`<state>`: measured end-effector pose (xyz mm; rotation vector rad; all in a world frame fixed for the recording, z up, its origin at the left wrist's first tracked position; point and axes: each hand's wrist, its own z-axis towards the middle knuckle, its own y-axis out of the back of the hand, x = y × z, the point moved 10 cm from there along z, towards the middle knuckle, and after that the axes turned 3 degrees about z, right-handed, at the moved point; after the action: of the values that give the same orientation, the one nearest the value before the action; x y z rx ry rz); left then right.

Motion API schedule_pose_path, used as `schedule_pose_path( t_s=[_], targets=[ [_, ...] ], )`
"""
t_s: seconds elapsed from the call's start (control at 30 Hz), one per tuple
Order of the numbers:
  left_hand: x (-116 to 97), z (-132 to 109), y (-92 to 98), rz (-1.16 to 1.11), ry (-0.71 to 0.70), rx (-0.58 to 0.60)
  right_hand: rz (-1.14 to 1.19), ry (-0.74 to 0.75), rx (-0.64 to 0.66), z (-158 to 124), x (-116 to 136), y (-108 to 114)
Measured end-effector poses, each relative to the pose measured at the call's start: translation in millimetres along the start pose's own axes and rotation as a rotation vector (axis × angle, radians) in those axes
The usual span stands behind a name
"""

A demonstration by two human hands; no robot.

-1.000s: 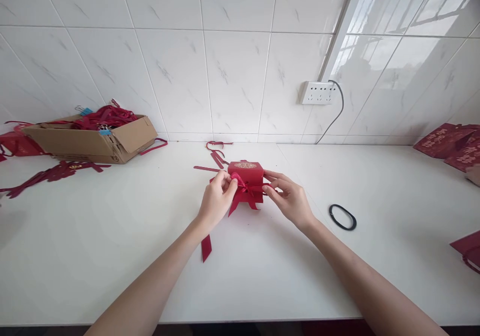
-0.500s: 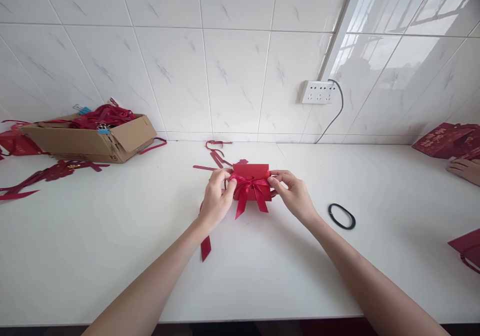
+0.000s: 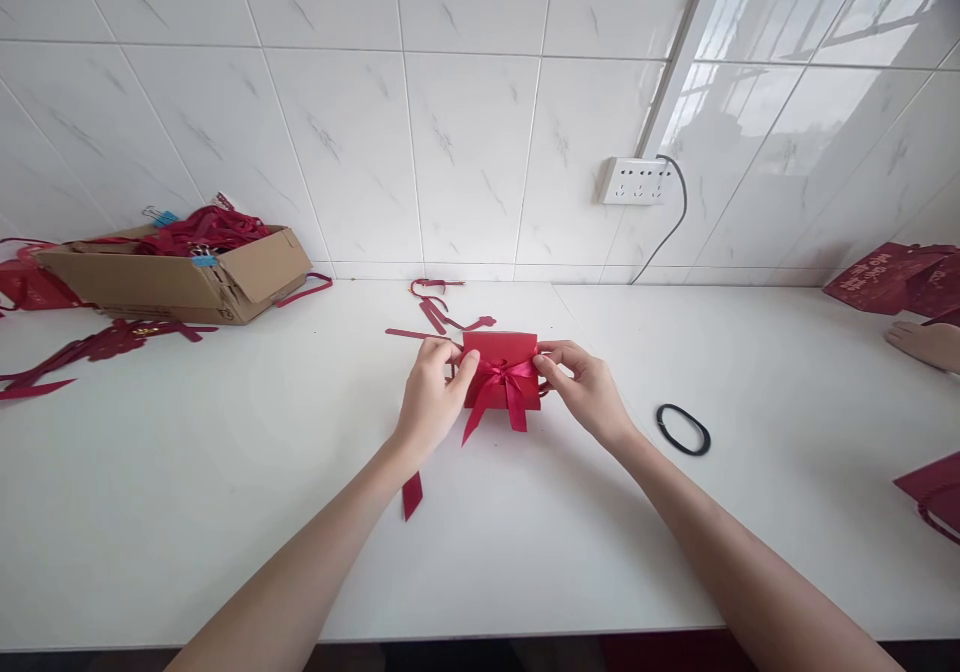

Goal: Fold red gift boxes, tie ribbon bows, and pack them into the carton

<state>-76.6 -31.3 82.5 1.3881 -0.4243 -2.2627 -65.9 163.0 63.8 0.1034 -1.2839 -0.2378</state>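
Observation:
A small red gift bag point(image 3: 491, 345) stands in front of me, with a glossy red ribbon bow point(image 3: 504, 372) tied across its front and two tails hanging down. My left hand point(image 3: 435, 387) is closed on the left edge, its thumb on the front by the bow's left loop. On the other side my right hand point(image 3: 581, 382) pinches the bow's right loop at the bag's edge. The fingers behind the bag are partly hidden. Dark red cord shows at both sides. Under my left wrist a loose red ribbon end point(image 3: 412, 497) lies on the table.
Behind the bag lie red ribbon scraps point(image 3: 433, 314). A cardboard box point(image 3: 150, 282) of red ribbons with blue clips is at left, near a red ribbon bundle point(image 3: 112, 340). At right are a black ring point(image 3: 683, 430), red bags point(image 3: 874, 277) and another person's hand point(image 3: 926, 344).
The bag's front has tipped slightly and sits a little lower. The bow's tails have swung left, and my left thumb has shifted slightly right. At far right the other person's hand has moved slightly.

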Motion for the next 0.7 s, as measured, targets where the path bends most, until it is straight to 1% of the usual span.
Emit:
schedule_pose_path(
  t_s=[0.17, 0.3, 0.5, 0.6, 0.7],
  targets=[
    [-0.8, 1.4, -4.3, -0.076, -0.009, 0.059, 0.007, -0.034, -0.035, 1.3, -3.3, 5.8],
    [2.4, 1.3, -8.1, -0.136, 0.042, 0.098, 0.019, -0.04, -0.05, 3.3, -3.8, 8.1],
    [2.9, 1.4, -8.5, -0.137, 0.038, 0.104, 0.028, -0.034, -0.065, 2.0, -2.5, 8.6],
    [3.2, 1.9, -8.4, -0.162, 0.035, 0.105, 0.064, -0.02, -0.054, 2.5, -2.1, 8.3],
    [4.4, 2.5, -8.6, -0.204, 0.045, 0.1, 0.116, -0.037, -0.038, 4.4, -5.8, 7.9]
  ],
)
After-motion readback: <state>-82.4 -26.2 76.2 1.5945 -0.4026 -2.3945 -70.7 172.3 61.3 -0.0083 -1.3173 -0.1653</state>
